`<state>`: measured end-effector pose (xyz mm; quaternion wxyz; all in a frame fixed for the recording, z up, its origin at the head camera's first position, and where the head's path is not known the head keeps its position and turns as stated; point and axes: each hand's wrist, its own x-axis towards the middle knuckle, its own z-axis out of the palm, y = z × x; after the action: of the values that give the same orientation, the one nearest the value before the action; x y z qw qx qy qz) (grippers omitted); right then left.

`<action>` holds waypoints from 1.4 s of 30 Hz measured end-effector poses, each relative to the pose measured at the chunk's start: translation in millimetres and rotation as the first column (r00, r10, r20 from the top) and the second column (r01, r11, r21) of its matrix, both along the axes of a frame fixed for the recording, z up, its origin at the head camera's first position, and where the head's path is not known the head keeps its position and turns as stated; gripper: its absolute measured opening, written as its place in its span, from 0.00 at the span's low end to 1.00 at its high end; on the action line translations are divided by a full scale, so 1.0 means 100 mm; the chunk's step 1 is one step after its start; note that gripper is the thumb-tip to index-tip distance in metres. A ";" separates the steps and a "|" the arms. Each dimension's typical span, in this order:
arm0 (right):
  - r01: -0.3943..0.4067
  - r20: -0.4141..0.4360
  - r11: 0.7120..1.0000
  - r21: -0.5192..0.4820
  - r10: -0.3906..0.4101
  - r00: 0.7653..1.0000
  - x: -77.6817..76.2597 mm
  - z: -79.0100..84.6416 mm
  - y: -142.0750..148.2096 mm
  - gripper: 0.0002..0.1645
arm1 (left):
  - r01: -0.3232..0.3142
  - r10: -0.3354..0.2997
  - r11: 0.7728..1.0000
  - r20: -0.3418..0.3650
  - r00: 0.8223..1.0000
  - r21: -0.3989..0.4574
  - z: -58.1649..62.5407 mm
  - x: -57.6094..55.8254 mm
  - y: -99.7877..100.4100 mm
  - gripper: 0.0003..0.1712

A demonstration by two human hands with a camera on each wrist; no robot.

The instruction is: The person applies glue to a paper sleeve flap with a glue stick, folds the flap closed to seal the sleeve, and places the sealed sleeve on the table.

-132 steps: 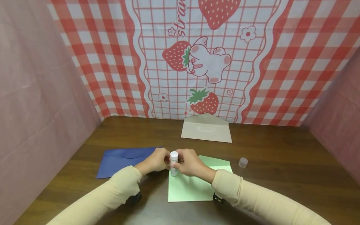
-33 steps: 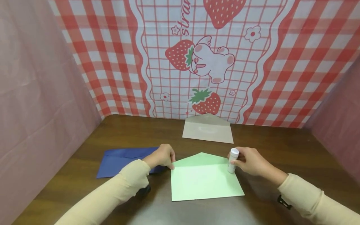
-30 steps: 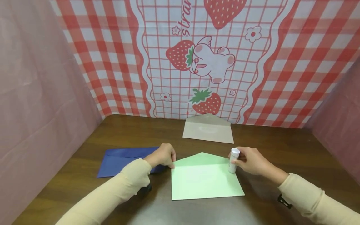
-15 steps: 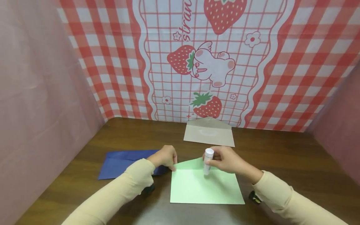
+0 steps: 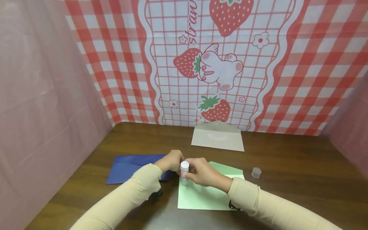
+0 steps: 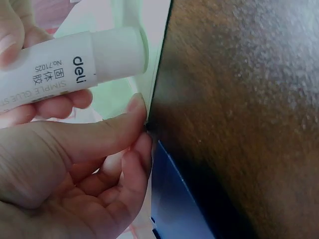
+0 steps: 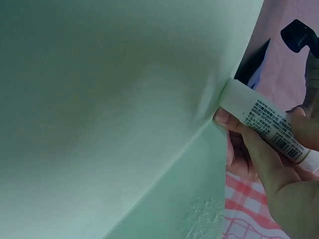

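White, black-lettered glue stick (image 6: 79, 62) meets the pale green envelope (image 5: 198, 197)! Right hand (image 5: 204, 174) curls round the stick; left hand (image 5: 173, 160) pinches the envelope's corner.

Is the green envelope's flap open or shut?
Open: in the head view, the flap extends outward from the green envelope, not folded over it.

Head view: from above, facing fwd + down, farthest back, gets most of wood table (image 5: 287, 172) & checked backdrop (image 5: 307, 73). L wrist view: v. close, rolled sideways, over L hand (image 6: 72, 149). R wrist view: also close, tilted, mostly green envelope (image 7: 124, 109). All 3 share green envelope + glue stick (image 6: 65, 67).
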<state>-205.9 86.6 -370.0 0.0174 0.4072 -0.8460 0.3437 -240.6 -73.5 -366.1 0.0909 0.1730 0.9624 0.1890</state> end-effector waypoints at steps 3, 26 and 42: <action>0.016 -0.008 1.000 0.011 -0.016 1.000 0.00 -0.01 0.00 0.08 | -0.010 0.010 1.000 0.003 1.000 0.001 -0.02 0.00 -0.02 0.16; 0.071 0.091 0.996 0.050 -0.075 0.993 -0.04 0.03 0.39 0.09 | 0.051 -0.051 0.998 0.001 0.999 -0.046 -0.01 -0.02 0.09 0.12; 0.139 0.059 0.987 0.085 -0.145 0.988 -0.08 0.04 0.79 0.07 | 0.031 -0.032 0.998 -0.020 0.999 -0.046 -0.02 0.00 0.07 0.13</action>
<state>-213.6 165.5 -365.8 -0.0021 0.3349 -0.8862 0.3203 -240.8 -66.2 -368.3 0.0879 0.1879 0.9644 0.1638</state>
